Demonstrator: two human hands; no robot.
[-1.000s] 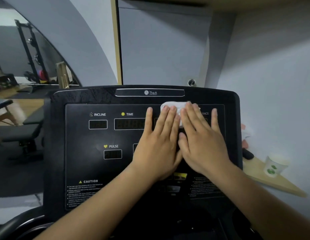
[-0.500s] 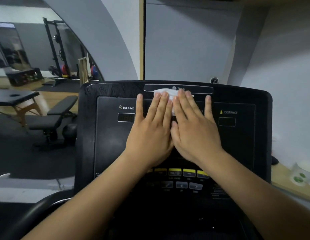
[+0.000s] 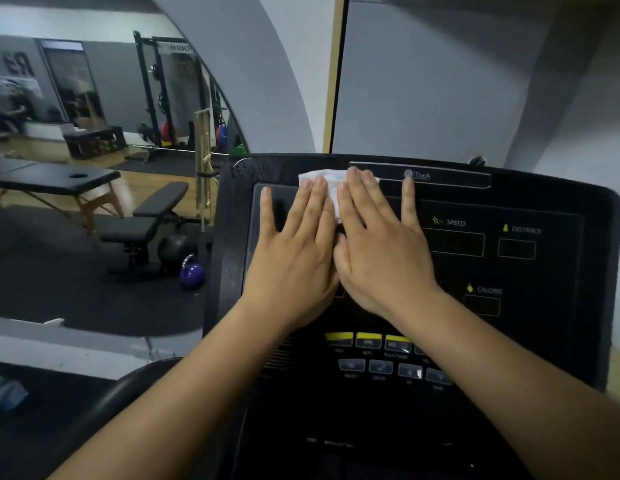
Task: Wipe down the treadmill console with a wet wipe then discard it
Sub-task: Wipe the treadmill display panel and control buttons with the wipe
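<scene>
The black treadmill console (image 3: 530, 271) fills the centre and right of the head view, with SPEED, DISTANCE and CALORIE readouts and rows of yellow and grey buttons. A white wet wipe (image 3: 327, 183) lies flat near its upper left corner. My left hand (image 3: 294, 251) and my right hand (image 3: 377, 244) lie side by side on it, fingers straight, pressing it against the panel. Most of the wipe is hidden under my fingers.
A mirror on the left reflects a massage table (image 3: 55, 176), a black weight bench (image 3: 145, 220), a purple kettlebell (image 3: 192, 271) and a squat rack (image 3: 173, 95). A curved black handrail (image 3: 104, 407) runs at lower left. Grey walls stand behind the console.
Both hands slid the wipe leftward and up across the console, from the middle of the panel to its upper left corner. The camera turned left with them.
</scene>
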